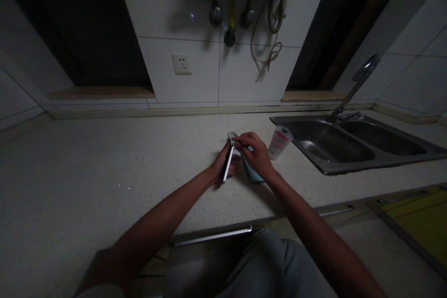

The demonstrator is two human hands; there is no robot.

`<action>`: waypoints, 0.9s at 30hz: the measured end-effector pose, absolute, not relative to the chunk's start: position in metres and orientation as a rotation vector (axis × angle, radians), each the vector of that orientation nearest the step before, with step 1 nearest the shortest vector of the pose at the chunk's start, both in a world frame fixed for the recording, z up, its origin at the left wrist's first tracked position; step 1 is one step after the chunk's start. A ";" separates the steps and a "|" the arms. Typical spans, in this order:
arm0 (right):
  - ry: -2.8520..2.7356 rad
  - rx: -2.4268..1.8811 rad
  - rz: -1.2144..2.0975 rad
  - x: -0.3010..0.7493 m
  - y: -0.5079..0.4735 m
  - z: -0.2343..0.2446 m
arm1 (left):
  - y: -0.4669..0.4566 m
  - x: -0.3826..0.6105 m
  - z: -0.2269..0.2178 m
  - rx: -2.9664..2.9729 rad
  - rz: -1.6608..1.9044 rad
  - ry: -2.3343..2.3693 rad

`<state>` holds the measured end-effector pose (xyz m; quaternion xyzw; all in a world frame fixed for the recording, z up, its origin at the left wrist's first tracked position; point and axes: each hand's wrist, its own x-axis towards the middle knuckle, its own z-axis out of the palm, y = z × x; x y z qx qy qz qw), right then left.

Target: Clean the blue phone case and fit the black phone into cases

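Silver along its edge, what looks like a phone (228,164) is standing over the counter (157,149), tilted a little, with its narrow side facing the camera and its top end pointing to about half past twelve. Whether its lower end is touching the counter, I cannot tell. The left hand (218,166) is clamping it, with the thumb side at nine o'clock and the other fingers wrapping behind to three o'clock. The right hand (257,152) is reaching to the top end, its thumb and index finger lying close to each other there. A pale bit (231,134) is showing at this place, too dim to name, and I cannot tell what these fingertips are clamping.

Taking the phone as the middle of the clock, a flat blue piece (254,174) is lying between three and four, partly under the right hand in this view. Between two and three, a clear cup (280,142) with red print is standing just beside the sink (330,167). The sink, of steel and with two bowls, is occupying three o'clock; its tap (356,84) is rising at two.

On the tiled wall (199,84), a socket (181,64) is sitting at eleven, a yellow hose (233,2) is hanging at twelve, and a knotted cord (268,62) is hanging at one.
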<state>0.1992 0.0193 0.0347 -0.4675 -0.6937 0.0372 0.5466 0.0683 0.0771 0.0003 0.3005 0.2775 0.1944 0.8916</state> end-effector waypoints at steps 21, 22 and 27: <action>-1.671 -1.401 -0.032 0.206 0.036 0.000 | 0.087 0.054 0.004 0.584 0.575 0.379; -1.670 -1.418 -0.088 0.207 0.035 0.000 | 0.087 0.053 0.003 0.575 0.573 0.373; -1.671 -1.546 -0.266 0.208 0.023 0.003 | 0.086 0.053 0.003 0.466 0.522 0.340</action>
